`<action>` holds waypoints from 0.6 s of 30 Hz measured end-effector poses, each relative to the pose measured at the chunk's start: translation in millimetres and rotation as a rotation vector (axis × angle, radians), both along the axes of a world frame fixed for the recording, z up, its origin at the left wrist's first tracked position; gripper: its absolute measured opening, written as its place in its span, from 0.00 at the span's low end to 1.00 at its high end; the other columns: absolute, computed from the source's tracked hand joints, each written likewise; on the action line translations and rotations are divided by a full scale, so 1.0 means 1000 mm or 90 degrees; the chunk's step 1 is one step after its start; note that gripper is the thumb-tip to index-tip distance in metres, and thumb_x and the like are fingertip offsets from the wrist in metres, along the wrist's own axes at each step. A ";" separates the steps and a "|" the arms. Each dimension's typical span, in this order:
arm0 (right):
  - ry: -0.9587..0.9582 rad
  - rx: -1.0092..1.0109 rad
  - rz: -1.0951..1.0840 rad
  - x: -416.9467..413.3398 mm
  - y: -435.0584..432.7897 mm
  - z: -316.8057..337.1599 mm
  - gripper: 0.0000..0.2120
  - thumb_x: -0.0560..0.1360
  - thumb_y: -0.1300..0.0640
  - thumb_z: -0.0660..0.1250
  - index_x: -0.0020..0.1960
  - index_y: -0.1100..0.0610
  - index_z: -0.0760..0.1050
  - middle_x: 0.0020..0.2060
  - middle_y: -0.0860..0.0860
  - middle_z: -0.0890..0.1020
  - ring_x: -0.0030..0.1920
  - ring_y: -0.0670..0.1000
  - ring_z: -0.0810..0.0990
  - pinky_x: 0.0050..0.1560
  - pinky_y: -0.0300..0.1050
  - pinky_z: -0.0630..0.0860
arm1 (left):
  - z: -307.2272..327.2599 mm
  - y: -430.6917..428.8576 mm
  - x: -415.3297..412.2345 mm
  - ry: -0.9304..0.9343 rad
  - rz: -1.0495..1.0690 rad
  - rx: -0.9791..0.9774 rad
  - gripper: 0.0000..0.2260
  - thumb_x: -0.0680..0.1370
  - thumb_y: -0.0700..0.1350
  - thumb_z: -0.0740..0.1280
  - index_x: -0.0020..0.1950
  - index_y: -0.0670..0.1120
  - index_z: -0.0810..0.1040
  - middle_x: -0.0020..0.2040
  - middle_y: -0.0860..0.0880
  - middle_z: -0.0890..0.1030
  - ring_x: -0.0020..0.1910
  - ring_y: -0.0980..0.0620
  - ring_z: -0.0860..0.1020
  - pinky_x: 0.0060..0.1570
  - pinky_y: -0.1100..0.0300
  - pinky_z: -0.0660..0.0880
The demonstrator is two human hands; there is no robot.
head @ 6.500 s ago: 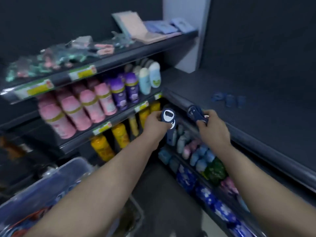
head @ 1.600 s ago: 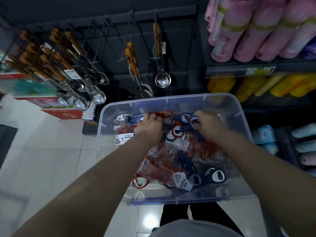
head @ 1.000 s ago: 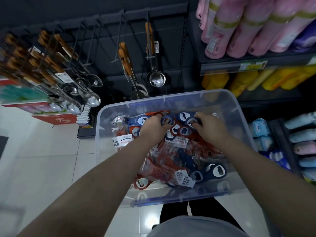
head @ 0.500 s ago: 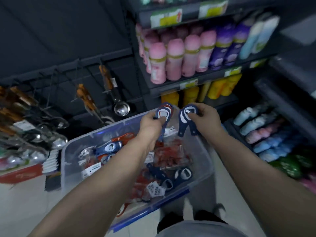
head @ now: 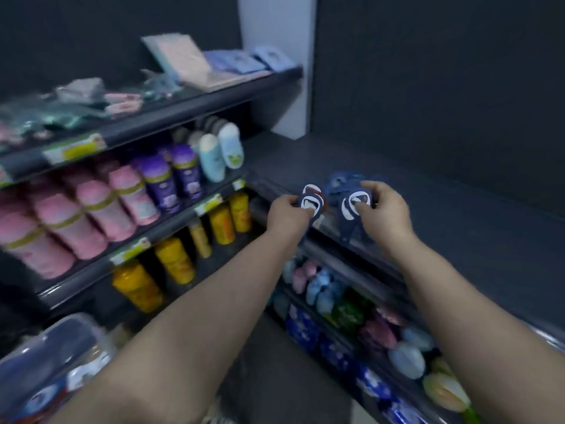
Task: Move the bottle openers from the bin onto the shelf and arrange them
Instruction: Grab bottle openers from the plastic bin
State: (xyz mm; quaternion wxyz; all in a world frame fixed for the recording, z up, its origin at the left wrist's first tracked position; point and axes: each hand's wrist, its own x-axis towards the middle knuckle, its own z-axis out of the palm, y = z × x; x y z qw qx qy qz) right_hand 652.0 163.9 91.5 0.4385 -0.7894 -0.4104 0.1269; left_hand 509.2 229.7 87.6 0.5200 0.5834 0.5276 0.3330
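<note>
My left hand point(head: 289, 214) grips navy bottle openers point(head: 311, 201) with white heads; two heads show above my fingers. My right hand point(head: 383, 209) holds another navy bottle opener point(head: 351, 211), its handle hanging down. Both hands hover over the front edge of the dark shelf point(head: 458, 228). A few blue bottle openers point(head: 342, 180) lie blurred on the shelf just behind my hands. The clear bin point(head: 55, 356) sits at the lower left, partly cut off by the frame, with openers inside.
To the left, racks carry pink, purple and yellow bottles point(head: 128, 191). The top rack holds flat packets point(head: 189, 59). Under the dark shelf, blue, pink and green packs point(head: 330, 289) fill lower tiers. A dark back wall rises behind the shelf.
My hands lifted the openers out of the bin and swung right to the dark shelf. The view turned with them, so the bin is now at the lower left.
</note>
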 end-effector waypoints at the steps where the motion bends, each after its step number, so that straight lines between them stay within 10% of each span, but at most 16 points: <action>1: 0.003 -0.015 -0.022 0.025 -0.003 0.000 0.19 0.76 0.61 0.64 0.66 0.55 0.73 0.61 0.54 0.79 0.61 0.55 0.76 0.62 0.47 0.71 | 0.002 0.001 0.023 0.008 -0.006 0.003 0.04 0.75 0.38 0.70 0.48 0.45 0.77 0.46 0.46 0.79 0.46 0.48 0.78 0.50 0.54 0.76; 10: 0.037 -0.119 -0.044 0.133 -0.004 -0.031 0.21 0.77 0.60 0.64 0.70 0.56 0.68 0.63 0.55 0.77 0.61 0.55 0.75 0.55 0.44 0.71 | -0.017 0.017 0.130 0.268 -0.123 0.089 0.04 0.77 0.43 0.67 0.45 0.47 0.72 0.44 0.49 0.75 0.49 0.46 0.75 0.50 0.57 0.72; 14: -0.081 -0.183 -0.019 0.140 0.008 -0.045 0.21 0.78 0.56 0.62 0.70 0.52 0.68 0.63 0.54 0.76 0.63 0.56 0.72 0.57 0.49 0.70 | -0.027 0.031 0.142 0.359 -0.159 0.162 0.20 0.76 0.46 0.69 0.65 0.43 0.70 0.54 0.45 0.79 0.55 0.44 0.78 0.46 0.58 0.70; 18: -0.248 -0.259 0.001 0.144 0.010 -0.050 0.20 0.79 0.55 0.59 0.71 0.52 0.67 0.63 0.54 0.73 0.63 0.56 0.68 0.59 0.51 0.67 | -0.032 0.044 0.144 0.449 -0.161 0.252 0.19 0.75 0.49 0.71 0.63 0.46 0.72 0.55 0.45 0.80 0.58 0.42 0.74 0.46 0.56 0.69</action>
